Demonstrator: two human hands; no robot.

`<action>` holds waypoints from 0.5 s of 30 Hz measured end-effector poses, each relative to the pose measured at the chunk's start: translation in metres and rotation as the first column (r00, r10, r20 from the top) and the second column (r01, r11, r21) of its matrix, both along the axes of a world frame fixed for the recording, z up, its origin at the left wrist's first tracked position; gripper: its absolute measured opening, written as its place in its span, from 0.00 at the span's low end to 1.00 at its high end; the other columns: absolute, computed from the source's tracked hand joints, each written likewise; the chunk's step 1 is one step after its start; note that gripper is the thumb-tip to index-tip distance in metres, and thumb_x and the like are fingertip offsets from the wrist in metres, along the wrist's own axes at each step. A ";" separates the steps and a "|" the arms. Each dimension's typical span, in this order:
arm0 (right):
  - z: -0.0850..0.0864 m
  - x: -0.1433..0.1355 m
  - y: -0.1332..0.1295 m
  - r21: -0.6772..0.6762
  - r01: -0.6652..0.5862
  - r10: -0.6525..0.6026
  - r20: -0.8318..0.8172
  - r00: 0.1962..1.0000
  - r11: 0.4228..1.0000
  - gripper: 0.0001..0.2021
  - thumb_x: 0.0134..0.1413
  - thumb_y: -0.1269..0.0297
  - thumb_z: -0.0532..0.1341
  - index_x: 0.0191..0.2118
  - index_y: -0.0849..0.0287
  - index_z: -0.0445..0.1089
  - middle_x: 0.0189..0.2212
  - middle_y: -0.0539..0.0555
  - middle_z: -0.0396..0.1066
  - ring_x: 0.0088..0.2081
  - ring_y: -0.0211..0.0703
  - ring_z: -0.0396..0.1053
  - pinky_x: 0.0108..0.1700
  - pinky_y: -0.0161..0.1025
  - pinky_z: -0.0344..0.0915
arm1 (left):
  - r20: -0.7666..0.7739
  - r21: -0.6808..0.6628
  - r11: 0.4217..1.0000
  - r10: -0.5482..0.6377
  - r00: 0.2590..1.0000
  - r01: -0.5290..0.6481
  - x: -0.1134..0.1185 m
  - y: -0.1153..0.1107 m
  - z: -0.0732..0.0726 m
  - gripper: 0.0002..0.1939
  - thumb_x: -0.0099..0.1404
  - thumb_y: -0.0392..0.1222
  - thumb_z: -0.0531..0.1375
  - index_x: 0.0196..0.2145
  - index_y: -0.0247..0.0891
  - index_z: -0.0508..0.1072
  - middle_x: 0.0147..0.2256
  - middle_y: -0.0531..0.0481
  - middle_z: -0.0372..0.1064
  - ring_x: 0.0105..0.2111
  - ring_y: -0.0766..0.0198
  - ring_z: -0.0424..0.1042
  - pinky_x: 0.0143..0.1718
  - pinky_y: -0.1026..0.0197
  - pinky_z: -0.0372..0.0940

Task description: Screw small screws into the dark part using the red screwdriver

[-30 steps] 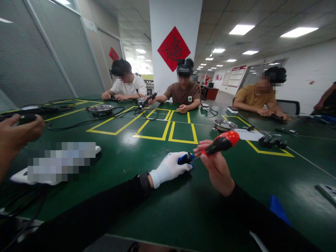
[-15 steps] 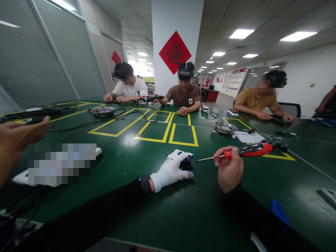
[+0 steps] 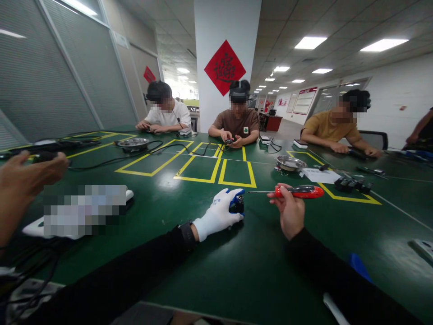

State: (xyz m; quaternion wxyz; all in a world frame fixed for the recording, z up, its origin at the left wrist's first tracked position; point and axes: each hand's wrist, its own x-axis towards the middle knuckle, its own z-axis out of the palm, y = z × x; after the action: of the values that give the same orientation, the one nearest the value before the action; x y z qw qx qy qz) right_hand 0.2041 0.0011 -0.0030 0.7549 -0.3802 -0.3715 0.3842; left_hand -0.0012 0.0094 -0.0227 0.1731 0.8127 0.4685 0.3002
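Wide green table (image 3: 162, 203) marked with yellow tape outlines (image 3: 133, 173). Behind it, a white pillar (image 3: 219, 27). Along the far side, three people with dark gear on their heads: white shirt (image 3: 181, 118) toward the left, brown shirt (image 3: 252, 122) in the middle, yellow shirt (image 3: 318, 119) toward the right. On the pillar, a red diamond sign (image 3: 214, 72). Near left, a white box (image 3: 81, 210), mostly blurred out. Right of centre, a sheet of paper (image 3: 320, 175) just beside a metal bowl (image 3: 291, 163). In front, a white-gloved left hand (image 3: 219, 211), fingers partly closed around a black part (image 3: 237, 205). Opposite, a bare right hand (image 3: 291, 212), thumb and nearest fingers pinched on a screwdriver (image 3: 306, 192), other fingers looser. Screwdriver roughly level above the table, red-and-black handle to the right, thin shaft pointing left, tip near the gloved fingers; impossible to tell if touching. Smallest, the black part: upright between gloved thumb and fingers, low over the table, silver ring on top.
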 end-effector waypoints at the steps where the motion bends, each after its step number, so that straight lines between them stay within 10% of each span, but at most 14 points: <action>1: 0.000 -0.001 0.000 0.000 -0.015 0.015 -0.001 1.000 1.000 0.11 0.46 0.62 0.64 0.37 0.61 0.69 0.28 0.49 0.71 0.27 0.37 0.73 0.25 0.30 0.68 | -0.003 0.017 1.000 -0.004 1.000 0.004 0.000 0.000 -0.001 0.40 0.52 0.50 0.63 0.61 0.44 0.54 0.59 0.44 0.56 0.62 0.43 0.47 0.59 0.44 0.48; 11: -0.006 -0.003 -0.002 -0.117 -0.155 0.153 -0.022 0.988 0.981 0.13 0.46 0.59 0.64 0.36 0.63 0.72 0.27 0.53 0.73 0.30 0.41 0.75 0.30 0.33 0.71 | 0.069 0.203 0.979 -0.008 0.998 -0.006 -0.014 0.001 0.018 0.30 0.66 0.51 0.49 0.63 0.40 0.51 0.58 0.45 0.58 0.60 0.53 0.52 0.62 0.49 0.44; 15: -0.011 -0.003 -0.001 -0.156 -0.120 0.142 0.137 0.980 0.980 0.17 0.48 0.53 0.63 0.36 0.64 0.73 0.23 0.51 0.71 0.22 0.35 0.70 0.23 0.30 0.66 | 0.226 0.296 0.931 0.152 0.962 -0.216 -0.032 0.020 0.023 0.26 0.69 0.45 0.42 0.63 0.38 0.50 0.59 0.44 0.56 0.58 0.59 0.56 0.61 0.55 0.49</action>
State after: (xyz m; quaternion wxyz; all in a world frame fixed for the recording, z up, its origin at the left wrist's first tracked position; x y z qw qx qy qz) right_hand 0.2013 0.0004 -0.0140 0.6682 -0.4369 -0.4211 0.4305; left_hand -0.0337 0.0297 0.0001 0.0570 0.7480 0.4689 0.4662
